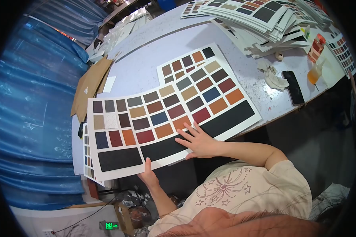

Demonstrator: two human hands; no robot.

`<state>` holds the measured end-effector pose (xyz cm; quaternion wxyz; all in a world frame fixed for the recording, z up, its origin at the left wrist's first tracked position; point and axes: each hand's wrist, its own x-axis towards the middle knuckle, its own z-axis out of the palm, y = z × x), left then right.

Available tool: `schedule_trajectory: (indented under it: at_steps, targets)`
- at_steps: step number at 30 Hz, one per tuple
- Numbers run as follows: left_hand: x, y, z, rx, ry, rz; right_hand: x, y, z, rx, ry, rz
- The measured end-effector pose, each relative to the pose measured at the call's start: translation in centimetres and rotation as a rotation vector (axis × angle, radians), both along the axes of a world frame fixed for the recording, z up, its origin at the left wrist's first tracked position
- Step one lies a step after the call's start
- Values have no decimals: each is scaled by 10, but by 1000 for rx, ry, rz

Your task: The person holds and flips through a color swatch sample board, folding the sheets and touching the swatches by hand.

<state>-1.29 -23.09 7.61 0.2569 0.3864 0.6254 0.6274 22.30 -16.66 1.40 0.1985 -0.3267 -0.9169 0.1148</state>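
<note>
A wide white swatch card (116, 172), with rows of brown, tan, red, orange and blue squares above long black strips, lies over the table's front edge. My left hand (149, 177) grips its lower border, thumb on top and the other fingers hidden underneath. On the right, my right hand (201, 143) rests flat with spread fingers on the black strip, touching an orange square. Beneath the far side of this card, another swatch card (159, 71) shows in part. A further swatch sheet (88, 152) peeks out at the left end.
Tall piles of swatch cards (261, 17) stand at the far right. Nearer are a phone (293, 87), crumpled tissue (273, 78), a reddish bottle (316, 48) and a small bottle of amber liquid (314, 75). Brown cardboard (90, 87) leans at the left, beside a blue curtain (35, 118).
</note>
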Motion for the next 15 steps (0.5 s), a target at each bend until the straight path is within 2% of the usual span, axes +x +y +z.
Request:
schedule_trajectory:
  at_steps: [9, 12, 15]
  targets:
    - [-20, 7, -20, -36, 161, -57, -2, -1, -5, 28, -23, -3]
    - [-11, 5, -10, -40, 307, -73, -2, -2, -1, 47, -7, -10]
    - [-13, 6, -12, -69, 304, -110, -1, -2, -3, 55, 0, -12]
